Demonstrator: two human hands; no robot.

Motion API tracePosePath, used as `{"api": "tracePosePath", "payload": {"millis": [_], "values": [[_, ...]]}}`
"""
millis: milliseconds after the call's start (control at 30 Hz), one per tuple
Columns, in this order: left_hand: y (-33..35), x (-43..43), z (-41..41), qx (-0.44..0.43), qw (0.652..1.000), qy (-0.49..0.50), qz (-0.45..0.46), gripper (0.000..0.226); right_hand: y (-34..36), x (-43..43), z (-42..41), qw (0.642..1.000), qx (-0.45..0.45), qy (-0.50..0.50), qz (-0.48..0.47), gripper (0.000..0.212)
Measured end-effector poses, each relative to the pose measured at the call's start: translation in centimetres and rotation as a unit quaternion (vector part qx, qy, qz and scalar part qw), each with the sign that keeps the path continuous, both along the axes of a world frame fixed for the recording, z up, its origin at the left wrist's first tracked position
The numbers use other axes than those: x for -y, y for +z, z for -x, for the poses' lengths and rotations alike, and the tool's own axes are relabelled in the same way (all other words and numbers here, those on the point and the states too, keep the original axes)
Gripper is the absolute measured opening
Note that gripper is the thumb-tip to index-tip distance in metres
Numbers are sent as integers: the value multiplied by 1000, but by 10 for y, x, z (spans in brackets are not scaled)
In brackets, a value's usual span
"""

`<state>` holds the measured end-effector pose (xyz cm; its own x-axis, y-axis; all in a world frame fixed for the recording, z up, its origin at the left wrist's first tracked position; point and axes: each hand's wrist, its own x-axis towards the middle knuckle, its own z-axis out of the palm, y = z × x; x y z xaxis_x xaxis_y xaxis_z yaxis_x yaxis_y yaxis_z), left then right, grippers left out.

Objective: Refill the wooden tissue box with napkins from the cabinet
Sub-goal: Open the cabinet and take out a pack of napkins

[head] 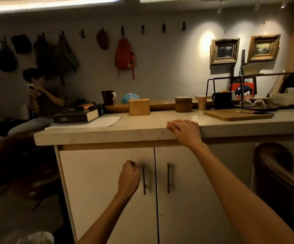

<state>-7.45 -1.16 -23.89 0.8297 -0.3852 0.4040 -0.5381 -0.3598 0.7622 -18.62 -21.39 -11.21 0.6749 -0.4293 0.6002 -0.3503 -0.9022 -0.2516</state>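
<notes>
Worktop (pixel 142 132): pale marbled slab, front edge overhanging a white cabinet (pixel 107 199) with two doors, both closed

Cabinet handles: two slim vertical dark bars either side of the centre seam; left door handle (pixel 144 180), right door handle (pixel 168 178)

Left hand (pixel 129 178): fingers curled in, knuckles at the upper part of the left door handle; somewhat blurred, so whether the fingers are actually round the bar cannot be told

Right hand (pixel 185 132): spread flat, palm down, on the front edge of the worktop above the right door, fingers lying on the top surface; gripping nothing

Wooden tissue box (pixel 139 107): plain light-wood cube standing upright toward the back of the worktop, above the left door, well apart from both hands; its top is not visible from this angle

Napkins: none visible

Other items on the worktop:
- thick dark book (pixel 75 116) at the left end, lying flat on a sheet of paper (pixel 97 123)
- stack of round wooden coasters (pixel 183 104) right of the box
- small wooden cup (pixel 202 103) beside the coasters
- black mug (pixel 222 100)
- wooden chopping board (pixel 237 114) at the right, a knife (pixel 251 112) lying on it

Background: a seated person (pixel 40 92) at far left; an orange backpack (pixel 125 55) hanging on the wall; two gilt-framed pictures (pixel 224 51) at right
</notes>
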Motion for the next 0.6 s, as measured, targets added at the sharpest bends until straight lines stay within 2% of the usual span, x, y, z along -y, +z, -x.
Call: {"api": "tracePosePath", "payload": {"millis": [67,167,300,433,467,533,600], "values": [[-5,17,0,-67,997,-4,-49,35,2,2,0,1000,4,-3,11,43],[-11,34,1,-139,990,-31,-21,34,-3,4,-3,999,25,-6,22,44],[-14,24,15,-113,991,-57,-41,34,-5,1,-3,1000,19,0,22,48],[-6,-11,38,-112,988,-99,-43,38,-28,-16,7,999,4,25,44,62],[-7,-26,46,-113,987,-106,-38,40,-42,-31,10,998,15,64,11,64],[-9,-55,63,-133,982,-131,-13,51,-72,-69,22,970,40,184,-152,62],[-15,-104,71,-190,976,-105,34,69,-100,-127,21,887,24,320,-333,55]]}}
